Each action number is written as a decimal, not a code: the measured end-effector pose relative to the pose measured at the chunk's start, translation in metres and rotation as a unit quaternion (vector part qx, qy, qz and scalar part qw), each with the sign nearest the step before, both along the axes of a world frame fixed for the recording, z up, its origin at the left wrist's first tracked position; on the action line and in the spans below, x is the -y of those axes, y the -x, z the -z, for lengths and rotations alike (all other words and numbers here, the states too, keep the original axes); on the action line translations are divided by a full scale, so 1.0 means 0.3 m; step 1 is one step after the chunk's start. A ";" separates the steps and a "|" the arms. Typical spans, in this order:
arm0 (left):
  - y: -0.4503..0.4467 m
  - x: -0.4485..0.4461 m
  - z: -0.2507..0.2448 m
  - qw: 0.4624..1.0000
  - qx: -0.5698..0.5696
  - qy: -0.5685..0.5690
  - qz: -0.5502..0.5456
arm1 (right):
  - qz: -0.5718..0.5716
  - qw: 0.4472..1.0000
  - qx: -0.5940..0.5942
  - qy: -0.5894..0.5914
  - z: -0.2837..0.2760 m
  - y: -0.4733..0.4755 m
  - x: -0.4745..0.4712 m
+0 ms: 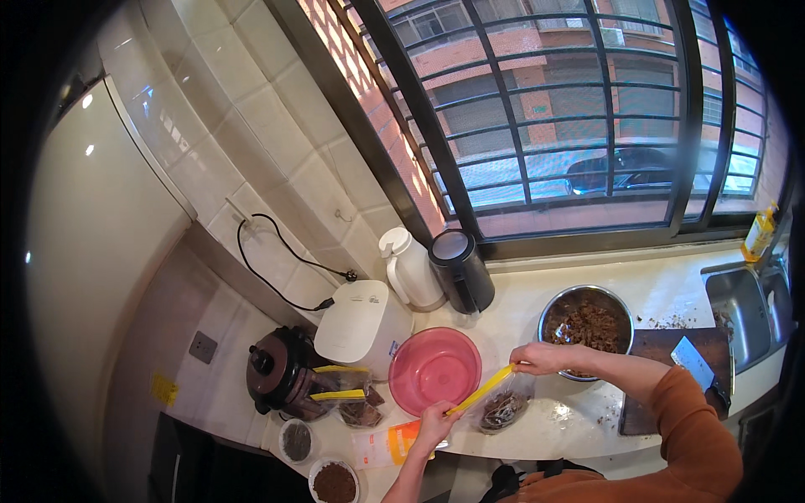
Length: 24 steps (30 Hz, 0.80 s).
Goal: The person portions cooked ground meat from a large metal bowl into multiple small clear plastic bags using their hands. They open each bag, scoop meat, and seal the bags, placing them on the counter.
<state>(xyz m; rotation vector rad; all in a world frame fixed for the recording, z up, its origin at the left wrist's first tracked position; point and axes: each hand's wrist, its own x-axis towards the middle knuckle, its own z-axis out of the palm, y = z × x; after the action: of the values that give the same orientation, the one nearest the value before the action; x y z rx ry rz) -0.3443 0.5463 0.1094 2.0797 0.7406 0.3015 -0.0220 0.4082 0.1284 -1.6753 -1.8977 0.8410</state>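
A clear zip bag (501,409) with a yellow zip strip stands on the pale countertop, dark brown chopped food in its lower part. My left hand (435,422) pinches the near left end of the strip. At the far right end, my right hand (533,359) grips the same strip, which is drawn straight between them. Behind my right forearm sits a steel bowl (586,319) of brown shredded food. Beside my left hand lie a pink plastic basin (436,371) and an orange and white printed packet (396,444), partly covered by my forearm.
Filled bags with yellow zips (360,410) lean by a dark electric cooker (281,371). Two tubs, one with brown powder (334,483), stand near the counter's front edge. A cleaver (692,363) rests on a dark cutting board (648,402) beside the sink (737,311). Jugs (462,270) stand under the window.
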 end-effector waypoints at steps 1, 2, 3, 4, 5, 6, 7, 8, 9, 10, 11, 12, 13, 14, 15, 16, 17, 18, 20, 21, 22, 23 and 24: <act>0.002 0.000 0.001 1.000 -0.004 -0.016 -0.001 | 0.001 0.996 0.038 -0.075 -0.015 0.009 -0.007; 0.002 0.002 0.002 0.999 0.004 -0.036 0.009 | 0.000 0.987 0.077 -0.140 -0.032 0.019 -0.015; 0.003 0.006 0.001 0.998 0.011 -0.056 0.017 | 0.008 0.973 0.110 -0.204 -0.050 0.032 -0.029; -0.001 0.007 -0.002 0.997 0.016 -0.074 0.026 | -0.035 0.977 0.118 -0.176 -0.064 0.062 -0.054; -0.007 0.007 -0.005 0.996 0.016 -0.080 0.027 | -0.071 0.979 0.120 -0.148 -0.075 0.096 -0.084; -0.010 0.009 -0.007 0.996 0.014 -0.082 0.027 | -0.109 0.978 0.115 -0.135 -0.084 0.127 -0.110; -0.013 0.012 -0.008 0.996 0.018 -0.085 0.027 | -0.135 0.980 0.120 -0.081 -0.089 0.156 -0.132; -0.016 0.011 -0.010 0.994 0.036 -0.101 0.035 | -0.164 0.979 0.116 -0.042 -0.089 0.187 -0.156; -0.017 0.013 -0.010 0.993 0.040 -0.103 0.037 | -0.201 0.974 0.108 0.000 -0.086 0.208 -0.174; -0.016 0.016 -0.011 0.993 0.046 -0.106 0.039 | -0.203 0.973 0.110 0.021 -0.083 0.213 -0.187; -0.013 0.018 -0.012 0.992 0.051 -0.106 0.038 | -0.199 0.971 0.128 -0.019 -0.074 0.223 -0.190; -0.013 0.020 -0.014 0.993 0.043 -0.105 0.033 | -0.194 0.968 0.145 -0.059 -0.063 0.229 -0.186; -0.014 0.022 -0.016 0.994 0.035 -0.102 0.027 | -0.188 0.964 0.162 -0.098 -0.052 0.232 -0.182; -0.016 0.023 -0.020 0.995 0.014 -0.096 0.022 | -0.180 0.961 0.175 -0.115 -0.038 0.243 -0.177; -0.023 0.024 -0.026 0.987 0.007 -0.157 0.032 | -0.172 0.958 0.188 -0.131 -0.024 0.257 -0.170; -0.035 0.021 -0.032 0.976 -0.013 -0.213 0.042 | -0.174 0.953 0.209 -0.136 -0.014 0.265 -0.167; -0.045 0.018 -0.038 0.958 -0.032 -0.281 0.048 | -0.158 0.953 0.200 -0.164 -0.006 0.271 -0.163; -0.067 0.012 -0.043 0.970 0.000 -0.236 0.057 | -0.154 0.951 0.200 -0.181 -0.002 0.272 -0.160; -0.116 0.009 -0.042 0.978 0.084 -0.177 0.073 | -0.144 0.954 0.189 -0.184 -0.003 0.263 -0.156; -0.133 0.008 -0.040 0.982 0.050 -0.168 0.075 | -0.138 0.959 0.178 -0.172 -0.008 0.251 -0.153; -0.146 0.006 -0.035 0.982 0.031 -0.169 0.079 | -0.146 0.964 0.161 -0.150 -0.014 0.238 -0.150; -0.152 0.005 -0.030 0.981 0.006 -0.173 0.084 | -0.133 0.968 0.171 -0.126 -0.022 0.222 -0.146; -0.155 0.006 -0.021 0.982 0.018 -0.168 0.082 | -0.135 0.971 0.175 -0.092 -0.030 0.206 -0.141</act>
<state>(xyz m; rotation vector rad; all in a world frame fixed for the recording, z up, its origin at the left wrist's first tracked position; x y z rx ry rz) -0.2979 0.5446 0.1158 2.4311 0.5191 0.3934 -0.0838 0.4506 0.1374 -1.5522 -2.4020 0.4646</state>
